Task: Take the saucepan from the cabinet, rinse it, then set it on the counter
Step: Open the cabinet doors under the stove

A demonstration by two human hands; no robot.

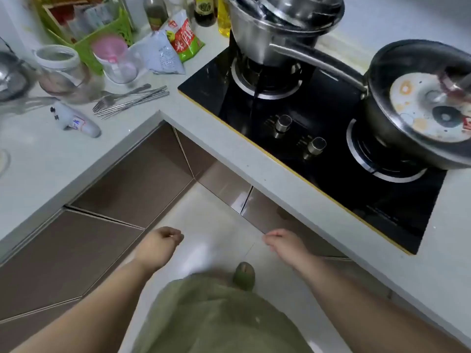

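The saucepan I am after is not showing anywhere I can be sure of; I am judging it is sitting behind the glossy brown cabinet doors (224,184) under the counter, all of them closed. A steel long-handled pot (275,34) is sitting on the far burner, but that is not in a cabinet. I am expecting the saucepan to be rigid, fairly light while empty, and slippery once wet, so I am planning to take it by its handle, close to the bowl.

I am hanging my left hand (159,244) low and near, fingers loosely curled, holding nothing. My right hand (284,244) is hanging the same way, just beside the bottom edge of a door, gripping nothing; I cannot tell whether it is touching.

Above the doors, the pale stone L-shaped counter (242,154) is wrapping from left to far right. A black glass gas hob (331,138) is lying to the right, with a dark frying pan (420,110) on the nearer burner. To the far left, metal forks and chopsticks (130,100), jars and packets are crowding the counter.
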